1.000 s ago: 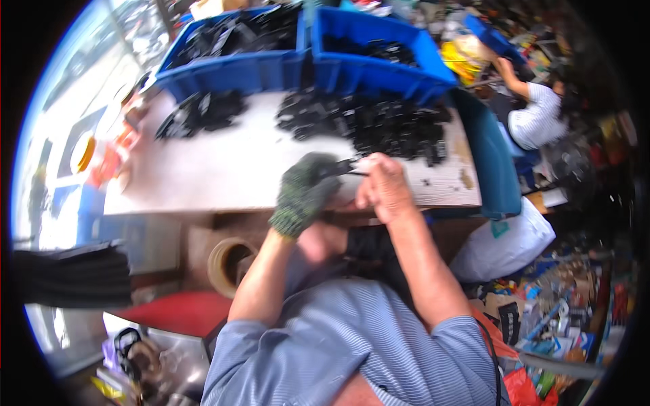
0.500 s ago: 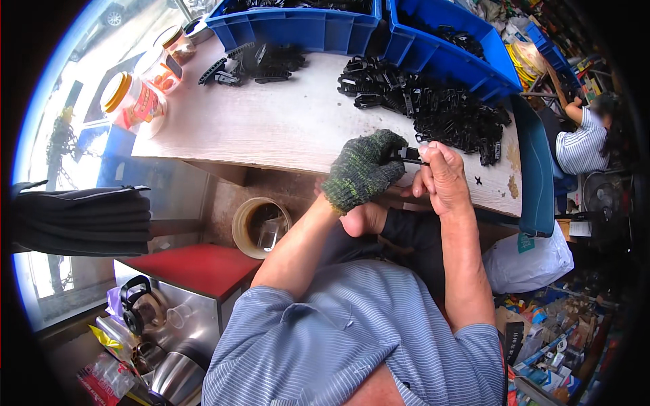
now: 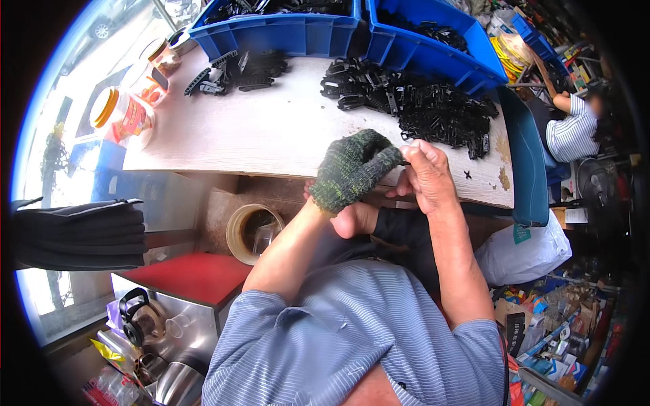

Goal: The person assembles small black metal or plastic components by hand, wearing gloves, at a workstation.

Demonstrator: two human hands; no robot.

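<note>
Both hands (image 3: 389,172) pinching small black part (image 3: 404,162)

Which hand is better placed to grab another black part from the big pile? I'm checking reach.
Right, probably. The right hand is bare and lies nearer the pile; the gloved left hand sits farther left, pinching a small part with it.

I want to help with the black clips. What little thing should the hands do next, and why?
Probably set the small black part down on the table and take another from the big pile. The gloved left hand and bare right hand pinch it together at the table's near edge; the pile lies just beyond. Whether the part is finished, I cannot tell.
</note>
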